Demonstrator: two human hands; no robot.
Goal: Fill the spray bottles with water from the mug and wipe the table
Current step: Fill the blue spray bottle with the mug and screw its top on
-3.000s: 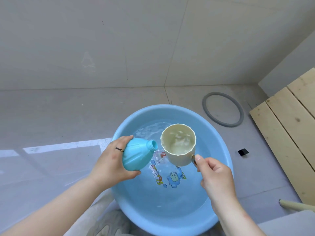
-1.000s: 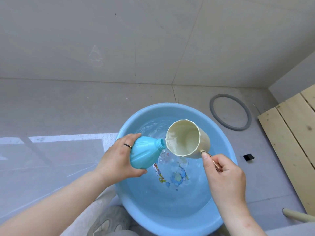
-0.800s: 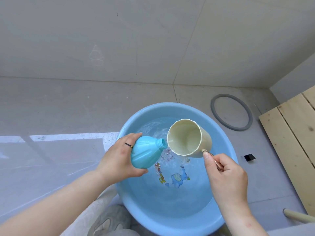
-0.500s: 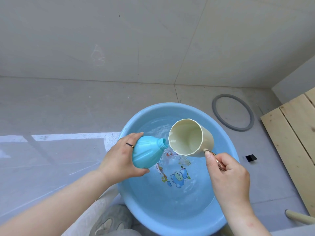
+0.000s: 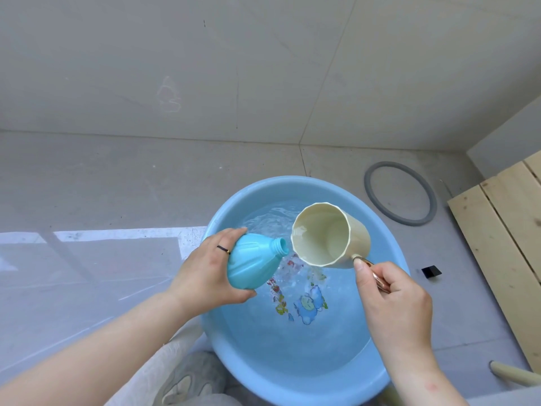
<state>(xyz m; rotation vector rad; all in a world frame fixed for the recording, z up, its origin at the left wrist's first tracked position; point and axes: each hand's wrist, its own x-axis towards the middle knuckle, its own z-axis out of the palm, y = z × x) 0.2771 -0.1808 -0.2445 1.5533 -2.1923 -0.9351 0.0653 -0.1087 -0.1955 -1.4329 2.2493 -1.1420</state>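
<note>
My left hand (image 5: 205,271) grips a turquoise spray bottle (image 5: 251,263) with no cap, tilted so its open neck points right. In my right hand (image 5: 392,297) is the copper handle of a cream faceted mug (image 5: 330,234), tipped steeply with its rim just right of the bottle's neck. Little water shows inside the mug. Both are held over a blue basin (image 5: 366,385) of water, whose surface ripples under the neck.
The basin sits on a grey tiled floor by a grey wall. A grey rubber ring (image 5: 369,189) lies behind it on the right. Pale wooden planks (image 5: 503,247) lie far right, a small black square (image 5: 431,271) beside them. A slipper (image 5: 193,379) shows at the bottom.
The mug went from upright and full to steeply tipped against the bottle's neck, and it has emptied. Water splashes into the basin. Both hands drifted slightly right.
</note>
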